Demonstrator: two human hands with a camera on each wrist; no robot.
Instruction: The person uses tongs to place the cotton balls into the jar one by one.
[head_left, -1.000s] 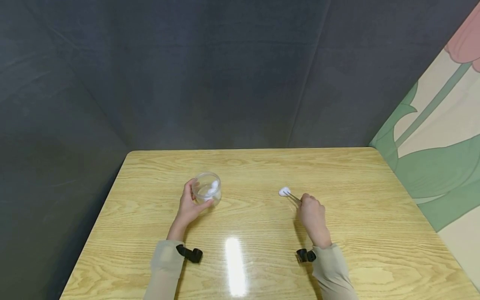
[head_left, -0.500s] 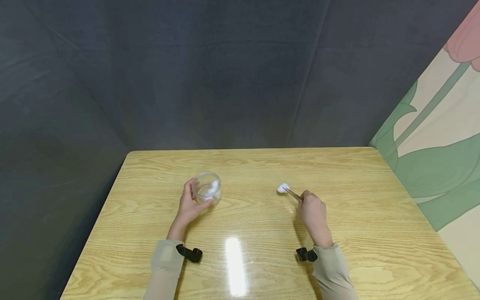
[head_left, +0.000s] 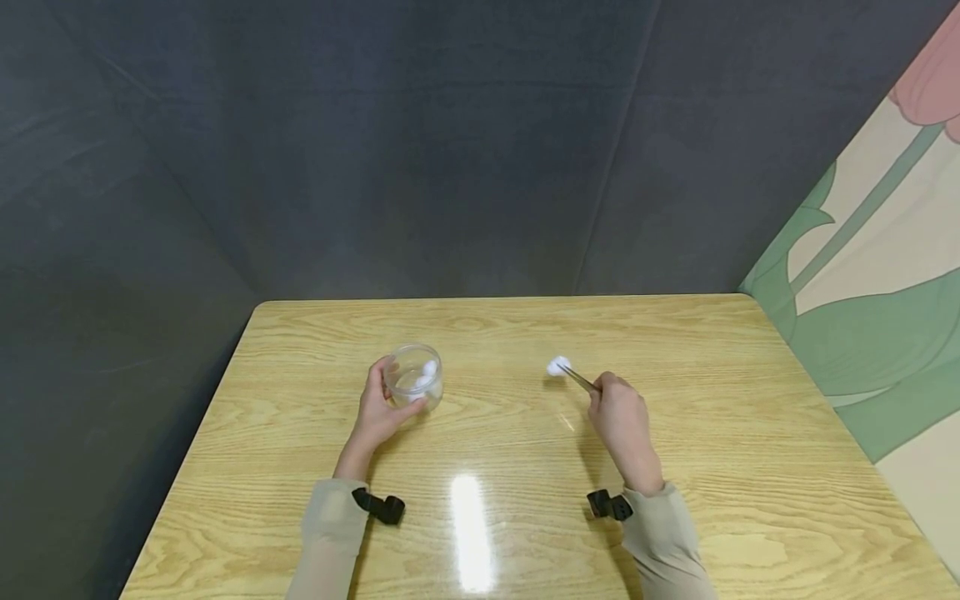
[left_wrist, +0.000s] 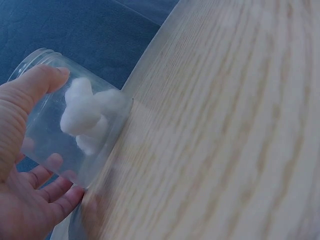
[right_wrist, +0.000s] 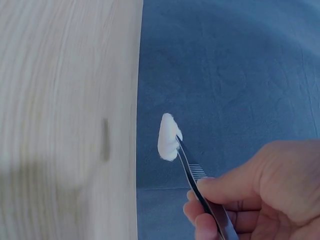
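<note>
My left hand [head_left: 380, 419] grips a clear round jar [head_left: 405, 365] by its side, thumb on the near wall and fingers round the far side. The jar stands upright on the table without a lid. Several white cotton balls [left_wrist: 85, 112] lie in a clump at its bottom. My right hand [head_left: 621, 421] pinches metal tweezers [right_wrist: 192, 172] with ridged grips between thumb and fingers. Their tips hold one cotton ball [right_wrist: 169, 137], raised above the table, to the right of the jar in the head view.
The wooden table [head_left: 487, 433] has a glossy top with a bright light reflection. Behind it hangs a dark cloth [head_left: 450, 167], and a floral curtain [head_left: 885, 333] borders the right. A black strap with a small camera [head_left: 609, 505] sits at each wrist.
My right hand has lifted the tweezers and cotton ball off the table and moved them slightly away from me and to the left. The left hand and jar stay put.
</note>
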